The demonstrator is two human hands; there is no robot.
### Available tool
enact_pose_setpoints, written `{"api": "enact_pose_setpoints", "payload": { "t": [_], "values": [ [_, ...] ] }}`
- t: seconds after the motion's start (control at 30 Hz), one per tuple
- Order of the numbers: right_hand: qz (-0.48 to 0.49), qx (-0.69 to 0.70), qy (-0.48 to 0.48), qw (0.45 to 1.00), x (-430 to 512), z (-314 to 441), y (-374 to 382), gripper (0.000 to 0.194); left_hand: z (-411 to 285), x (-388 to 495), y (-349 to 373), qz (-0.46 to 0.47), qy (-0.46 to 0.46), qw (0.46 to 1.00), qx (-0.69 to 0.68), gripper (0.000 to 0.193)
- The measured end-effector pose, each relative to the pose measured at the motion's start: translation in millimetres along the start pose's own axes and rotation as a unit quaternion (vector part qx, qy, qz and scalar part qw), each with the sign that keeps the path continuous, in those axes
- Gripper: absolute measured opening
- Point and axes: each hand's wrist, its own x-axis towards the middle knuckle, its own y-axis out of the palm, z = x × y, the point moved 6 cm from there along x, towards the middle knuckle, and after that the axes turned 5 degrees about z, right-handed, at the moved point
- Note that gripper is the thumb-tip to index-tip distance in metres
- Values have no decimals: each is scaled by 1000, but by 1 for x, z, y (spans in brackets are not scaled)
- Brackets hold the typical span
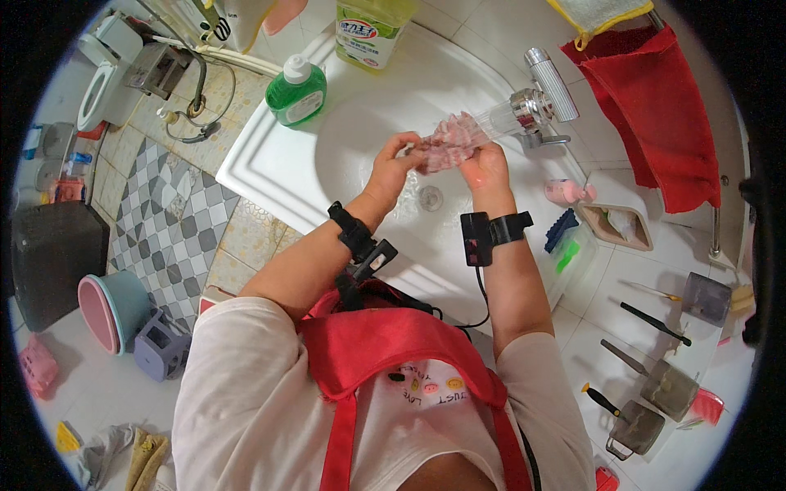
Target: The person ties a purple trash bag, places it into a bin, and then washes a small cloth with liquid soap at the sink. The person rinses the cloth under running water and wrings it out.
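Over the white basin (pixel 347 153), my left hand (pixel 391 169) pinches the left end of a crumpled, wet pink-and-white item (pixel 447 146). It looks thin and soft, but whether it is cloth or mesh I cannot tell. My right hand (pixel 489 169) supports its right end from the near side, with some fingers hidden by the folds. Clear water (pixel 494 119) runs from the chrome faucet (pixel 533 105) onto the item. Below both hands lies the metal drain (pixel 430 197).
A green pump-top bottle (pixel 298 92) and a large detergent bottle (pixel 371 34) stand on the basin's left and far rim. A red cloth (pixel 657 116) hangs at right. Beside the basin are a pink bottle (pixel 568 191), a beige soap dish (pixel 616 226) and a clear box (pixel 574 264).
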Motion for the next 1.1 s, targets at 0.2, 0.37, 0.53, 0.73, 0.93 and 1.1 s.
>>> {"api": "enact_pose_setpoints", "payload": {
  "t": [0.2,0.37,0.53,0.73,0.93,1.1],
  "values": [
    [105,-69,-44,991,-22,-12,41,34,21,22,20,88,-131,962,-221,35],
    [-54,-183,-28,981,-24,-6,18,26,8,24,28,74,13,991,-114,38],
    [-48,-62,42,996,-27,-37,10,31,-3,33,31,78,23,965,249,32],
    [100,-52,18,993,-28,-32,37,30,-9,20,47,93,147,940,292,33],
    [59,39,38,997,-35,-43,45,34,-14,26,49,29,230,882,410,39],
    [-7,-104,20,994,-37,-18,32,40,-12,5,74,137,301,875,353,38]
  ]
}}
